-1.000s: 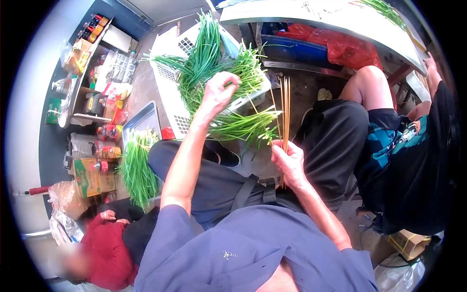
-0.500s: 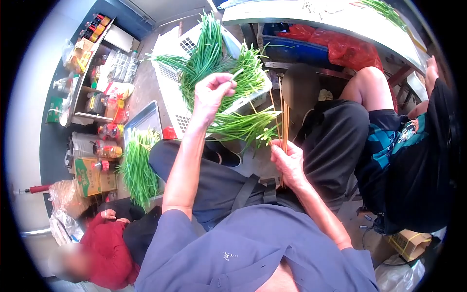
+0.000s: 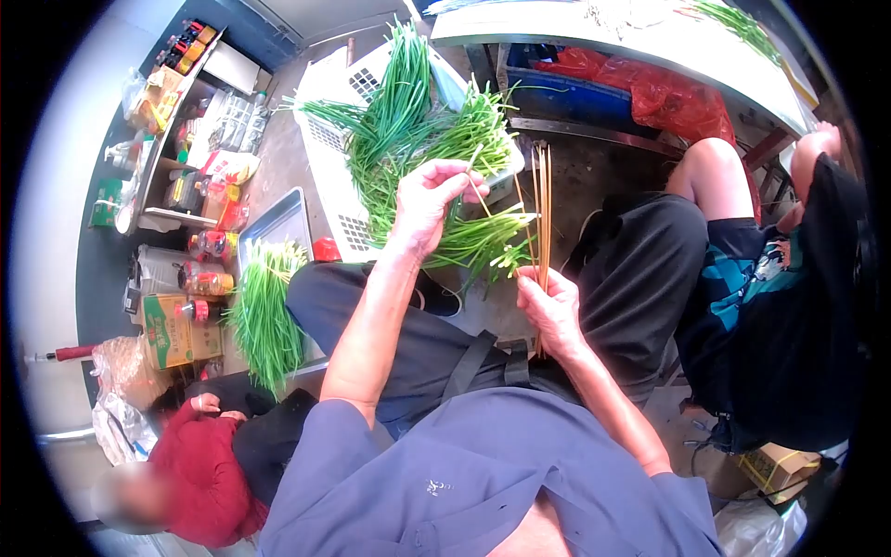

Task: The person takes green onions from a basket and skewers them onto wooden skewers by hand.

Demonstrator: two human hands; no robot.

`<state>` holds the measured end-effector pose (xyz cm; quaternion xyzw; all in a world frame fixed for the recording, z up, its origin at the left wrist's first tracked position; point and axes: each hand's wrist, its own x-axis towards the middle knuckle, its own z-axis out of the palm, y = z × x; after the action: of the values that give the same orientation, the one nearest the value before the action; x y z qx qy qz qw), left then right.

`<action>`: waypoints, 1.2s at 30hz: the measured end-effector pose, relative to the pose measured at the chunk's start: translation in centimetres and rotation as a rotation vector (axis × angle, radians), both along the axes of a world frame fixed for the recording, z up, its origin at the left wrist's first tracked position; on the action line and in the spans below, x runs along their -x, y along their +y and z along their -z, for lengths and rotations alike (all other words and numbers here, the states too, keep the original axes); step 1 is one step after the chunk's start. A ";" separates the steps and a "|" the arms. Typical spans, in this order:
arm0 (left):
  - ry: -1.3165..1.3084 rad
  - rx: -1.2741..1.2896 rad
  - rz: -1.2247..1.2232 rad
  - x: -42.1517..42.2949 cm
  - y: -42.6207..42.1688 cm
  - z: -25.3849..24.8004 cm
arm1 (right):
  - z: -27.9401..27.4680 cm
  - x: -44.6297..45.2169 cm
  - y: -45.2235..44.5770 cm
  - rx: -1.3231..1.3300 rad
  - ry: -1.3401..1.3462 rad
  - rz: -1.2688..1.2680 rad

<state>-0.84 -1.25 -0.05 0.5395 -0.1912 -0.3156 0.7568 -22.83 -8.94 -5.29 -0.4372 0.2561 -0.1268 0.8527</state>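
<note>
My left hand [image 3: 434, 200] is raised over the pile of green chives [image 3: 469, 139], thumb and fingertips pinched on a thin pale chive stalk [image 3: 476, 154]. Just below these fingertips, the tip of a thin wooden stick [image 3: 484, 201] shows above a smaller bunch of chives [image 3: 478, 239]. My right hand [image 3: 550, 302] is closed round several long wooden skewers [image 3: 544, 209], which stand up from the fist. The pale cut ends of the smaller bunch lie right beside its fingers; whether it also grips them I cannot tell.
A white plastic basket [image 3: 355, 232] holds the chive pile. At left, a metal tray [image 3: 295, 218] bears more chives [image 3: 266, 320], near shelves of bottles [image 3: 206, 278]. A table [image 3: 575, 26] stands ahead. One person in red [image 3: 209, 473] sits left, another in black [image 3: 780, 325] right.
My left hand has moved right and slightly down, bringing the pinched stalk close to the stick's tip. My right hand and its skewers have hardly moved.
</note>
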 end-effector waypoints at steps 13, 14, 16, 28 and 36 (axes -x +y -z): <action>-0.165 0.015 -0.039 0.9 -0.2 0.4 | 0.3 0.3 0.0 -0.033 0.008 0.006; -0.136 -0.001 -0.020 0.7 0.0 0.4 | 0.2 0.3 -0.1 -0.032 0.007 0.007; -0.032 -0.017 0.001 0.8 0.2 -0.1 | -0.3 0.3 -0.2 -0.034 0.023 0.003; -0.058 -0.336 0.333 1.0 1.1 0.1 | -0.4 0.2 0.1 -0.018 0.037 0.015; -0.403 -0.399 0.117 -2.4 0.0 -0.2 | -0.4 -0.2 -0.3 -0.020 0.020 0.036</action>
<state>1.54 -1.25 0.14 0.7176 -0.3026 -0.2766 0.5631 -22.63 -9.22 -4.93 -0.4252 0.2738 -0.1351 0.8520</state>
